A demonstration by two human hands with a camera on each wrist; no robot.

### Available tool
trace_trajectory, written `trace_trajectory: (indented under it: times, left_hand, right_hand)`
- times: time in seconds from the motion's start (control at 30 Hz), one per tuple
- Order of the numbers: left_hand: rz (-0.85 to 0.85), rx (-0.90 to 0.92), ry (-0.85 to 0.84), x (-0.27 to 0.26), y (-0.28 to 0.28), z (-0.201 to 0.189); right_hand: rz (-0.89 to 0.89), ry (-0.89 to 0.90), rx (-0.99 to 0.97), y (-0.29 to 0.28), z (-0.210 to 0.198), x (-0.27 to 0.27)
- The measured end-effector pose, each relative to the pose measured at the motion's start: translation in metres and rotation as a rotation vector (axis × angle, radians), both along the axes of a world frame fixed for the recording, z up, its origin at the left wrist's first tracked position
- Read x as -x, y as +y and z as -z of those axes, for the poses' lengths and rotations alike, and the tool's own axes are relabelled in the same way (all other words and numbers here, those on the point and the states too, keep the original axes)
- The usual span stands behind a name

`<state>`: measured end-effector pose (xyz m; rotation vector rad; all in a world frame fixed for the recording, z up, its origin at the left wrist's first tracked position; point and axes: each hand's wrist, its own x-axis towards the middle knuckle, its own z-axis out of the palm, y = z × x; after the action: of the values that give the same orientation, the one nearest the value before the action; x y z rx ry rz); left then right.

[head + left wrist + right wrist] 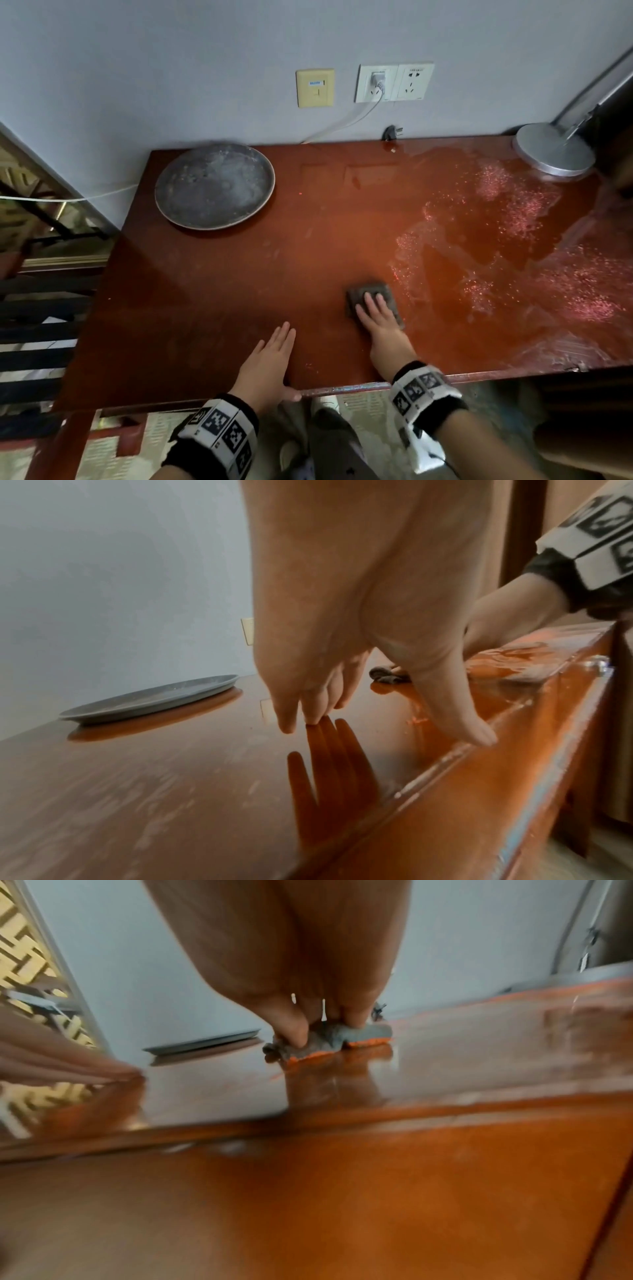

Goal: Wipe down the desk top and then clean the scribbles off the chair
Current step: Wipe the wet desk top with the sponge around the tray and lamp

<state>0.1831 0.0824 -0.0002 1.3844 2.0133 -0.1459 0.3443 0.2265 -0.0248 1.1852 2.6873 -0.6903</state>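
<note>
A glossy red-brown desk top (222, 291) fills the head view. My right hand (375, 313) presses flat on a folded grey cloth (371, 293) near the front middle of the desk; in the right wrist view the fingers (294, 1031) bear down on the cloth (359, 1034). My left hand (270, 356) lies flat with straight fingers near the desk's front edge, left of the cloth, thumb over the edge; the left wrist view shows its fingertips (311, 718) touching the wood. The desk's right half is wet and glistening (507, 246). No chair is in view.
A round grey metal tray (214, 185) lies at the back left of the desk. A lamp's round silver base (555, 149) stands at the back right corner. Wall sockets with a white plugged cable (376, 84) sit above the back edge. A loose black plug (390, 132) rests there.
</note>
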Motion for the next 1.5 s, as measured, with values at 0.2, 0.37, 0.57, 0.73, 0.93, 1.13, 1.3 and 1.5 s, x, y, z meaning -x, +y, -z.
trace_trajectory:
  times: [0.2, 0.37, 0.57, 0.73, 0.93, 1.13, 1.3, 1.5]
  left_hand:
    - [0.018, -0.019, 0.012, -0.005, -0.010, -0.001]
    - [-0.017, -0.074, -0.013, -0.009, -0.016, -0.004]
    - [-0.082, -0.144, 0.001, -0.011, -0.027, -0.005]
    - [-0.079, -0.118, 0.014, -0.004, -0.039, -0.002]
    - [-0.065, -0.083, -0.004, -0.003, -0.043, 0.003]
    - [-0.024, -0.030, 0.050, -0.003, -0.031, 0.003]
    - [0.010, -0.066, 0.056, -0.015, -0.010, 0.004]
    - [0.048, -0.105, 0.056, -0.035, 0.007, 0.002]
  right_hand:
    - [-0.468, 0.095, -0.121, -0.073, 0.031, -0.016]
    - [-0.023, 0.103, -0.140, -0.048, 0.020, -0.028]
    - [-0.234, 0.173, -0.217, -0.102, 0.035, 0.014]
    - [-0.345, 0.257, -0.313, -0.087, 0.037, -0.014]
    - [0.088, 0.220, -0.322, -0.037, 0.053, -0.093]
    - [-0.096, 0.232, -0.180, -0.079, 0.045, -0.049]
    - [-0.144, 0.264, -0.103, -0.062, 0.040, -0.062]
    - [0.225, 0.111, -0.057, -0.007, 0.019, -0.111]
